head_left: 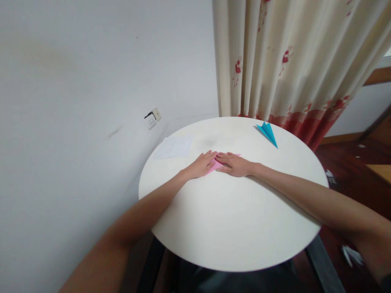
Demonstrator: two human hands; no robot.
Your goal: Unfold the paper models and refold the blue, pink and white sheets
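Flat on the round white table (235, 224), the left hand (202, 165) and the right hand (236, 164) rest on a piece of pink paper (214, 166). Both hands are open, palms down, with the fingers stretched out long. They don't pinch or grip the paper; they just lie over it and seem to press it down. Their fingertips come close together in the middle, but I can't tell if they touch.

To press it well, I think one hand should keep the paper still while the other rubs slowly along it. Soft, even pushing is best, because a hard shove could make the paper slip or wrinkle. Keeping the edges lined up should help too.

The pink paper is past the middle of the table, on the far side from the person. It is light pink and looks thin. A pointy bit shows between the hands, and another thin tip peeks out behind the right hand. The hands cover most of it, so I can't tell its whole shape or how many folds it has.
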